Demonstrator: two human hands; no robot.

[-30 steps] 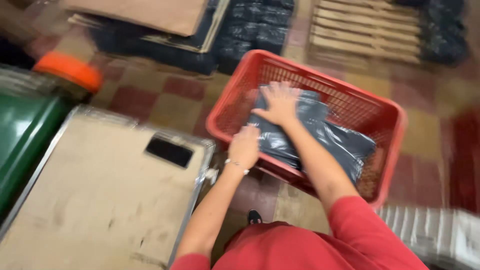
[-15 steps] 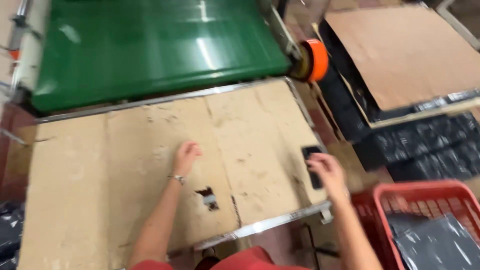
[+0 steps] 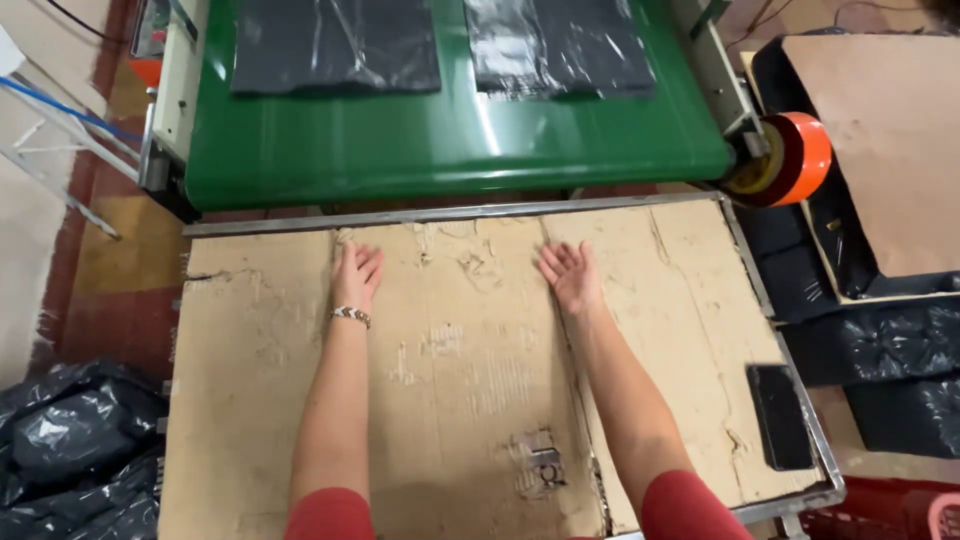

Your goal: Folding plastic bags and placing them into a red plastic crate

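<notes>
My left hand (image 3: 355,277) lies flat, fingers together, on the worn cardboard-covered table (image 3: 250,380), with a beaded bracelet on the wrist. My right hand (image 3: 570,275) rests palm down on the same cardboard, a little to the right, fingers slightly spread. Neither hand holds anything. Just beyond the fingertips runs the table's metal edge, and past it a green conveyor belt (image 3: 450,135). Two flat black plastic bags lie on the belt, one at the left (image 3: 335,45) and one at the right (image 3: 560,40).
A black phone (image 3: 780,415) lies near the table's right edge. An orange roller (image 3: 795,158) caps the belt's right end. Black bags are heaped at lower left (image 3: 70,450) and stacked at right (image 3: 880,350) under a cardboard sheet (image 3: 880,150). A red basket corner (image 3: 900,510) shows bottom right.
My view swung from the red basket, where both hands pressed black bags, to the table. Both hands now reach farther forward and lie flat near the belt, where two bags have come into view.
</notes>
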